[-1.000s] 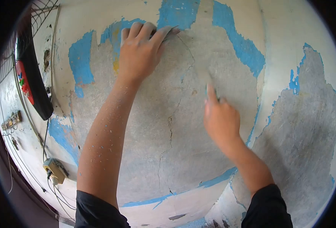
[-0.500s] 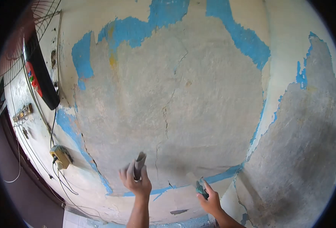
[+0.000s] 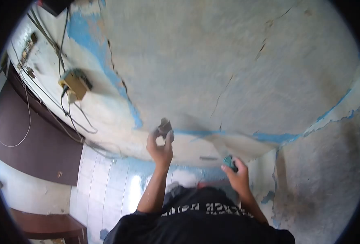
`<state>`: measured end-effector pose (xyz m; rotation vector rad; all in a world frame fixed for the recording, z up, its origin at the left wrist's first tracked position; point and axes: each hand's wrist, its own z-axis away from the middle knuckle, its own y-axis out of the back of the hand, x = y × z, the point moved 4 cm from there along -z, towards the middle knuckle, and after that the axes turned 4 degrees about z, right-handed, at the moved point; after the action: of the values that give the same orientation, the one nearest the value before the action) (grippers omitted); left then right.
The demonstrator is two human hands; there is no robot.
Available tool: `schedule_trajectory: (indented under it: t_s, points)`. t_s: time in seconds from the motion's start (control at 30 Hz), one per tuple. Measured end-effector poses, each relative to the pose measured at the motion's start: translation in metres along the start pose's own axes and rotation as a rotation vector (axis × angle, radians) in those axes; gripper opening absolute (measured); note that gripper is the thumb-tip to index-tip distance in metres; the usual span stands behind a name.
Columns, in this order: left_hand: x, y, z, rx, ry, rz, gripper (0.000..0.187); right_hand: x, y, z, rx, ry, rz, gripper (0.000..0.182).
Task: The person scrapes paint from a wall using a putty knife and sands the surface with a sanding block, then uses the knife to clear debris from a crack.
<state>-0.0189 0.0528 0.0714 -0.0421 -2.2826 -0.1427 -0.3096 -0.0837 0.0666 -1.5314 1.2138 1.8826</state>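
Scraper [image 3: 229,161], green-handled, sits clamped in your right hand [image 3: 240,174], right of the frame's lower centre; your left hand [image 3: 160,150], just left of the middle, pinches a dark grey piece [image 3: 165,127].

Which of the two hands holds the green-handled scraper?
The right hand, its fingers around the green-handled scraper; the left hand instead holds a small grey-brown piece.

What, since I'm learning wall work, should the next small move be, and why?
Probably bring the green-handled scraper to the blue paint strip along the lower edge of the bare grey patch. Blue paint shows there, and the right hand holds the scraper just below it in view, while the left hand holds a grey folded piece.
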Motion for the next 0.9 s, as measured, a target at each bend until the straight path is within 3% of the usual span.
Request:
schedule_trajectory:
  t_s: [0.13,0.23,0.3,0.4,0.57,0.63,0.73,0.9]
  points:
    - [-0.032,0.003,0.023,-0.14,0.25,0.074,0.037,0.009,-0.023,-0.005,0.02,0.009,-0.003,0.046]
    - [-0.063,-0.001,0.035,-0.197,0.422,0.143,0.04,-0.004,-0.039,-0.002,0.002,-0.177,-0.12,0.049]
    - [-0.08,-0.005,0.038,-0.198,0.504,0.3,0.042,0.005,-0.044,-0.008,-0.017,-0.174,-0.069,0.044]
    - [-0.096,-0.005,0.034,-0.214,0.522,0.33,0.041,0.014,-0.041,-0.025,0.06,0.108,0.21,0.038]
    - [-0.104,-0.01,0.045,-0.198,0.659,0.437,0.041,0.018,-0.026,-0.039,0.001,0.03,0.084,0.035]
    - [-0.1,-0.015,0.045,-0.169,0.694,0.515,0.041,0.006,-0.024,-0.044,-0.158,-0.157,0.008,0.035]
    - [-0.095,-0.021,0.054,-0.174,0.72,0.487,0.041,0.016,-0.013,-0.056,-0.142,-0.081,0.16,0.036]
    - [-0.073,-0.028,0.054,-0.265,0.763,0.528,0.043,0.015,0.001,-0.07,-0.185,-0.096,0.107,0.035]
